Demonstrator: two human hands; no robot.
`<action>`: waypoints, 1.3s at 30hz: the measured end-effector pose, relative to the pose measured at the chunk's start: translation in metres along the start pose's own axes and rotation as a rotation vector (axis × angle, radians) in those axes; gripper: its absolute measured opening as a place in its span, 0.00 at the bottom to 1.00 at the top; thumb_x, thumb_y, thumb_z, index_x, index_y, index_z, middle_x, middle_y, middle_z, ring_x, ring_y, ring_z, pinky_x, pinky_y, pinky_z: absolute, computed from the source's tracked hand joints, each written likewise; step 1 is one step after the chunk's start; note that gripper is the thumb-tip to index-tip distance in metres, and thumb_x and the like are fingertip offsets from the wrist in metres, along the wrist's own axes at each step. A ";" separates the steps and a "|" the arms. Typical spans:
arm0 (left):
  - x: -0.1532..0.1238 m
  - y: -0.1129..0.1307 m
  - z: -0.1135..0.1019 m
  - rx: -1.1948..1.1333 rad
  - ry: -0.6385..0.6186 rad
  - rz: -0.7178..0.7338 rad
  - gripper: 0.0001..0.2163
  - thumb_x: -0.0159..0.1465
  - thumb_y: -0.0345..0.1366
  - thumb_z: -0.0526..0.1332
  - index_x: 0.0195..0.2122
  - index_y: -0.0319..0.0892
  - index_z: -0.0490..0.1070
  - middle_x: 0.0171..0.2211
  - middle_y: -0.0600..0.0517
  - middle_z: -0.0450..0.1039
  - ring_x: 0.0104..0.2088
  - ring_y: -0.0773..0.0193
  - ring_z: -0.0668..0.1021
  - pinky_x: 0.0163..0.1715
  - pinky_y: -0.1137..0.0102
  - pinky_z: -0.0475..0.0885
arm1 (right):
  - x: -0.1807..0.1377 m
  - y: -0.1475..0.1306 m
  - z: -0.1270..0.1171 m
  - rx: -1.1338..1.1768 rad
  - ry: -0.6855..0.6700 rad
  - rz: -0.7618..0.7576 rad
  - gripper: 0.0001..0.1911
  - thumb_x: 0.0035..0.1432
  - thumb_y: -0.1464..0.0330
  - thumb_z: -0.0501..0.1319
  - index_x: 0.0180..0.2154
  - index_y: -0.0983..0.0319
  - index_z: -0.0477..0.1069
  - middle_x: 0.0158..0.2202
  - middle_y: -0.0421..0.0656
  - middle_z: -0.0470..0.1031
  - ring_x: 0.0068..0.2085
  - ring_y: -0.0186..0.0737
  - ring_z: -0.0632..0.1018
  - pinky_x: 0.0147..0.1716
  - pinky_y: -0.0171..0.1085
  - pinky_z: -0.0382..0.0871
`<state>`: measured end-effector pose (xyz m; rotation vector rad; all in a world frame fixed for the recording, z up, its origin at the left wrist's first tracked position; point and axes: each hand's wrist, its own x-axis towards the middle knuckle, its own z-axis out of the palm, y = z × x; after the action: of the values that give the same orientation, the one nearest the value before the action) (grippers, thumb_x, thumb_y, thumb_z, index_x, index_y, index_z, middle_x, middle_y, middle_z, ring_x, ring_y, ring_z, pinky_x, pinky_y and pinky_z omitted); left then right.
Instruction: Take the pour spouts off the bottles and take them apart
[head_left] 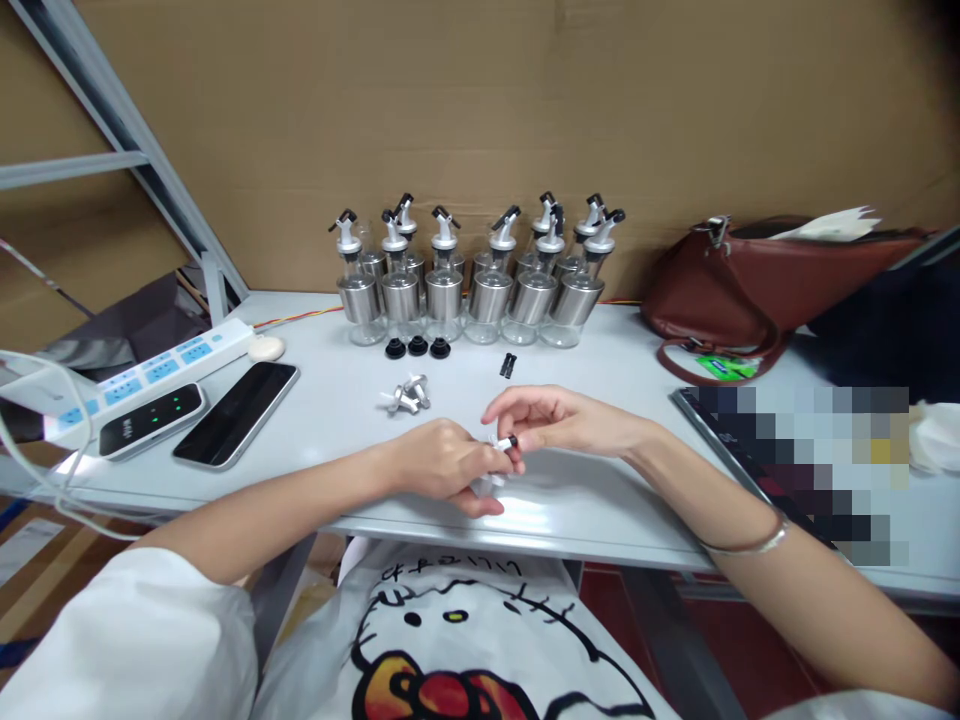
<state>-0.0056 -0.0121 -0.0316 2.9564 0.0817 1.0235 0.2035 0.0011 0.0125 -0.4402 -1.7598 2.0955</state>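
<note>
Near the table's front edge, my left hand [446,462] is closed around a bottle pourer spout [504,444], a light metallic piece with a black tip. My right hand [559,415] comes in from the right, its thumb and fingers pinched at the black flip cap [513,441] on the spout's end. Parts of the spout are hidden by my fingers. Just beyond my left hand lie several loose silver spouts [409,394]. Three black stoppers [418,346] sit in a row behind them. Small black caps [508,365] lie beyond my right hand.
Several glass and steel oil bottles [444,295] with pourers stand at the back. To the left are a power strip [161,370], a phone [236,415] and a small black device [152,420]. A brown bag [712,285] and a partly blurred flat panel [750,470] are on the right.
</note>
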 end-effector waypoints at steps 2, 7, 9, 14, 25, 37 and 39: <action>0.001 0.001 -0.001 -0.035 0.011 0.028 0.12 0.67 0.42 0.51 0.47 0.41 0.58 0.30 0.54 0.79 0.21 0.68 0.77 0.20 0.74 0.69 | -0.001 -0.002 0.000 -0.026 -0.068 0.041 0.18 0.57 0.70 0.64 0.50 0.62 0.69 0.32 0.37 0.76 0.32 0.29 0.78 0.36 0.32 0.70; 0.001 0.003 0.000 -0.091 -0.063 -0.011 0.15 0.67 0.44 0.50 0.52 0.43 0.53 0.35 0.53 0.79 0.27 0.67 0.80 0.25 0.72 0.73 | -0.004 -0.005 -0.001 -0.041 -0.123 0.079 0.12 0.57 0.70 0.64 0.45 0.64 0.72 0.32 0.39 0.77 0.35 0.29 0.77 0.38 0.31 0.68; 0.000 0.003 0.000 -0.088 -0.057 -0.016 0.15 0.68 0.44 0.48 0.51 0.44 0.52 0.34 0.54 0.79 0.27 0.67 0.80 0.25 0.73 0.73 | -0.005 -0.005 0.000 -0.039 -0.106 0.082 0.11 0.57 0.70 0.64 0.43 0.65 0.72 0.32 0.39 0.77 0.35 0.29 0.77 0.38 0.31 0.68; 0.002 0.000 -0.002 -0.047 -0.026 -0.019 0.15 0.69 0.46 0.46 0.52 0.44 0.50 0.32 0.55 0.78 0.24 0.68 0.78 0.24 0.74 0.71 | -0.005 -0.005 0.003 -0.060 -0.047 0.026 0.12 0.55 0.66 0.66 0.41 0.65 0.72 0.32 0.40 0.77 0.34 0.29 0.77 0.37 0.31 0.68; 0.005 -0.031 -0.044 0.259 0.161 -0.321 0.18 0.68 0.48 0.46 0.50 0.40 0.60 0.36 0.48 0.75 0.32 0.64 0.77 0.33 0.69 0.71 | 0.000 -0.011 0.005 -0.101 0.382 -0.134 0.16 0.48 0.61 0.70 0.35 0.62 0.72 0.29 0.40 0.77 0.32 0.35 0.78 0.39 0.38 0.70; -0.006 -0.072 -0.049 0.143 -0.273 -1.021 0.24 0.71 0.45 0.36 0.55 0.46 0.68 0.58 0.49 0.67 0.64 0.48 0.58 0.59 0.40 0.46 | -0.001 -0.016 0.004 -0.072 0.529 -0.207 0.15 0.46 0.60 0.71 0.34 0.60 0.73 0.30 0.38 0.76 0.32 0.34 0.77 0.39 0.38 0.70; -0.007 -0.072 -0.046 0.156 -0.298 -1.015 0.24 0.71 0.45 0.36 0.53 0.48 0.68 0.59 0.49 0.67 0.65 0.47 0.58 0.58 0.37 0.46 | -0.001 -0.017 0.004 -0.079 0.530 -0.207 0.15 0.46 0.60 0.71 0.35 0.60 0.73 0.30 0.38 0.76 0.32 0.34 0.77 0.39 0.38 0.69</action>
<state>-0.0426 0.0590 -0.0018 2.5086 1.4896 0.4216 0.2038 -0.0008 0.0298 -0.7240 -1.4998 1.5832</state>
